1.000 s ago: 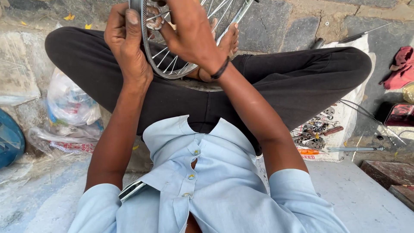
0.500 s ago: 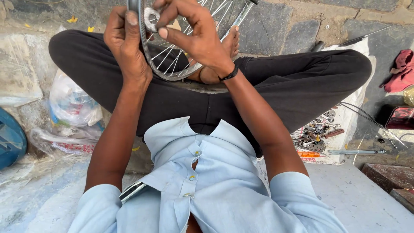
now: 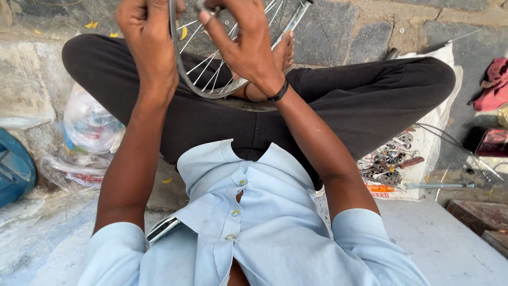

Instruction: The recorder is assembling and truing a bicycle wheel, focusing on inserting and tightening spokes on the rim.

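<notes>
Steel spokes fan from the bicycle wheel [image 3: 211, 79] at the top centre of the frame, above the crossed legs. The left hand [image 3: 148, 37] is clenched around its rim; the right hand [image 3: 243, 42] pinches a small metal tool [image 3: 203, 6] at the spokes.

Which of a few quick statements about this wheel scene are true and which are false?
1. The left hand grips the wheel rim. True.
2. The right hand is resting on the ground. False: it is raised at the spokes, pinching a small metal piece.
3. The person sits cross-legged with the wheel above the lap. True.
4. A pile of small metal tools lies on the person's left side. False: it lies on their right, on a white sheet.
5. A dark wristband is on the right wrist. True.
</notes>
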